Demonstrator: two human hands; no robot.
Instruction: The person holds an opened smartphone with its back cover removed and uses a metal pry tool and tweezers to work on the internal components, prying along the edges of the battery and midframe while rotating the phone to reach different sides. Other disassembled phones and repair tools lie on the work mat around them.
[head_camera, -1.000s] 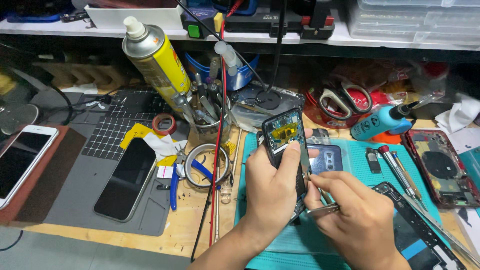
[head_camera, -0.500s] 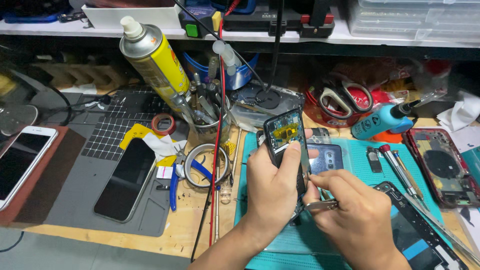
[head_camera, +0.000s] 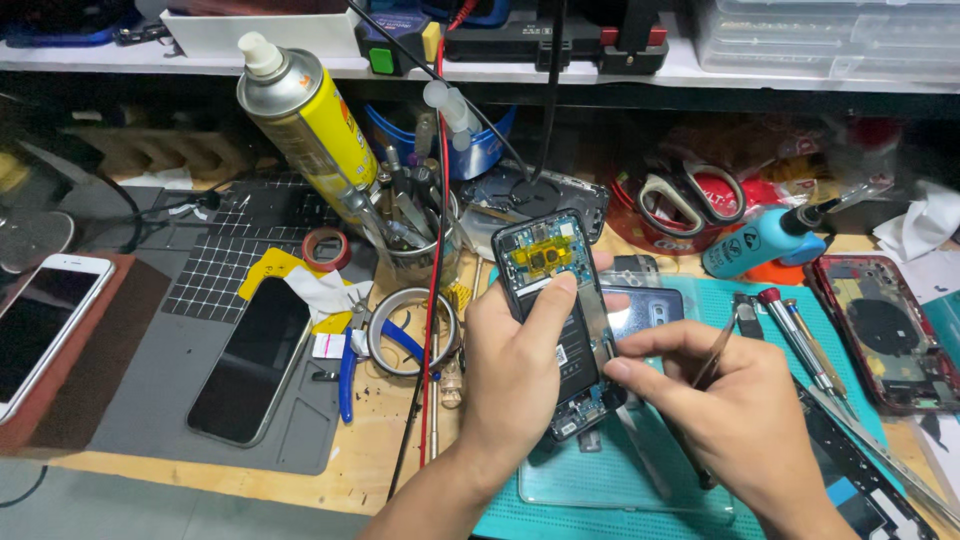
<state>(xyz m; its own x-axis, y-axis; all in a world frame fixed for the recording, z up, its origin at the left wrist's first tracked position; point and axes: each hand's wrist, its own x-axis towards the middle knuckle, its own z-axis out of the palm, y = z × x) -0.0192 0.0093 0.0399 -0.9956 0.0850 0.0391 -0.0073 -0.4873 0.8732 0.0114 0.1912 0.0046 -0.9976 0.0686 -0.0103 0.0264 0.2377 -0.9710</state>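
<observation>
Hands meet over a teal mat at the right of the wooden worktop, seen from the head camera. The left hand has its grip wrapped around an opened phone, back cover off, held tilted up off the mat with the thumb laid across its exposed middle and the yellow-taped upper part showing above. The right hand has its grip pinched on metal tweezers, thumb and forefinger pressed at the phone's right edge; where the tips end is hidden by the fingers.

Under the hands lies a clear glass panel on the mat. Just beside the phone, behind it, rests another phone back. Screwdrivers lie to the right, near a red phone housing. A teal bottle and scissors lie further back.

To the left, a grey mat carries a dark phone; a white phone lies well apart at the edge. A yellow spray can leans by a jar of tools.
</observation>
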